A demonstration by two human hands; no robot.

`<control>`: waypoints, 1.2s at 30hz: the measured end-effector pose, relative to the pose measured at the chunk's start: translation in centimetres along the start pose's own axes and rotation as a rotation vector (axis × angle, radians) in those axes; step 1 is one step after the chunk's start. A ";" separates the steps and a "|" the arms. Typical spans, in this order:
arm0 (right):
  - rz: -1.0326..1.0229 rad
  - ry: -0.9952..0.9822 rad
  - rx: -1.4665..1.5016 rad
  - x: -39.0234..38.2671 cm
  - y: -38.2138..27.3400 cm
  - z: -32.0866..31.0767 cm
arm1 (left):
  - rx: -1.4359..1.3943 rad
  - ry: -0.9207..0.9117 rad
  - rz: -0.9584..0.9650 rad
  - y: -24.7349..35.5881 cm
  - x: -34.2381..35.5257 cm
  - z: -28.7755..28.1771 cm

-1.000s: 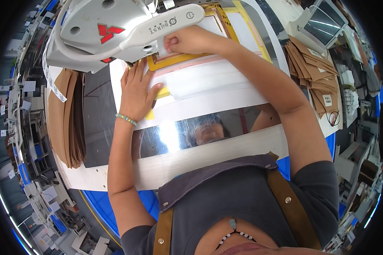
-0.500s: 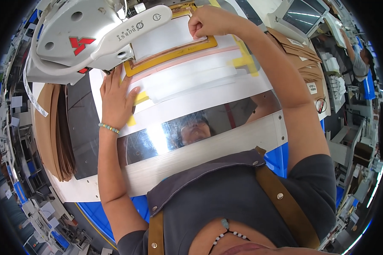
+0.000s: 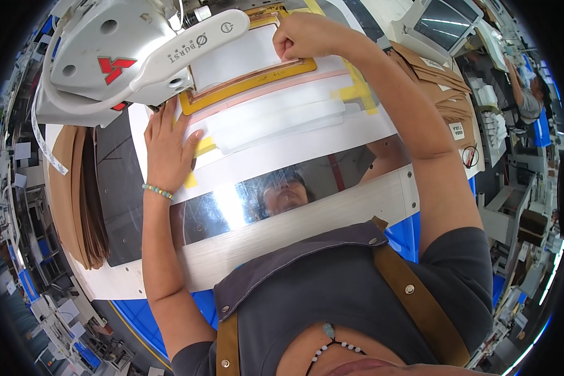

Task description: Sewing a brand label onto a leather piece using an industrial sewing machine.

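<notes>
Yellow, stiff-looking and probably light, the frame [image 3: 250, 83] lies on the white sheet [image 3: 257, 156] beside the machine [image 3: 84, 47]; its rim seems our best hold. Our left hand [image 3: 169, 143] lies flat, thumb apart, at the near-left corner. Our right hand [image 3: 304, 37] curls over the right side; we cannot tell its grip.

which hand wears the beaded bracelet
The left hand, spread on the white sheet, wears the bracelet; the right hand, curled at the yellow frame, has none.

Pale-cased screen [image 3: 448, 25] stood tilted, brown sheets [image 3: 433, 75] lay before it, white bundles [image 3: 494, 125] sat right of it, a person [image 3: 532, 105] was farther right.
</notes>
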State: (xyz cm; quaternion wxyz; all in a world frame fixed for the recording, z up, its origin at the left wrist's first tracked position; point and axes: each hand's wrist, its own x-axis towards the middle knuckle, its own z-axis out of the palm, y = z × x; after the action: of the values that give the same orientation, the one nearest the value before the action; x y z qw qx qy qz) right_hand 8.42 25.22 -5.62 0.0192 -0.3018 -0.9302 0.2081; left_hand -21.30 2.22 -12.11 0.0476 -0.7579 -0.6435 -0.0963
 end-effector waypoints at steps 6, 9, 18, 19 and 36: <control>0.037 -0.081 -0.127 0.5 -1.1 0.4 | 0.031 0.002 -0.001 -0.3 -0.3 0.2; -0.008 -0.025 -0.274 0.3 -0.3 1.7 | 0.033 -0.003 -0.008 -0.1 0.0 0.1; -0.181 0.225 -0.018 1.4 0.7 -1.2 | 0.018 0.040 0.004 -0.3 -0.2 0.2; -0.065 0.137 0.134 1.2 -0.9 -0.9 | 0.017 0.029 -0.005 -0.4 -0.4 0.3; -0.366 -0.051 0.076 5.3 -6.4 4.5 | -0.035 0.079 -0.027 -0.7 -0.5 0.1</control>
State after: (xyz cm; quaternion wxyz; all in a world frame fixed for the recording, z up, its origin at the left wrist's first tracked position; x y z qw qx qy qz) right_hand -0.17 21.93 -7.64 0.0448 -0.1214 -0.9611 0.2438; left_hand -22.02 1.88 -12.33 0.0582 -0.7455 -0.6494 -0.1380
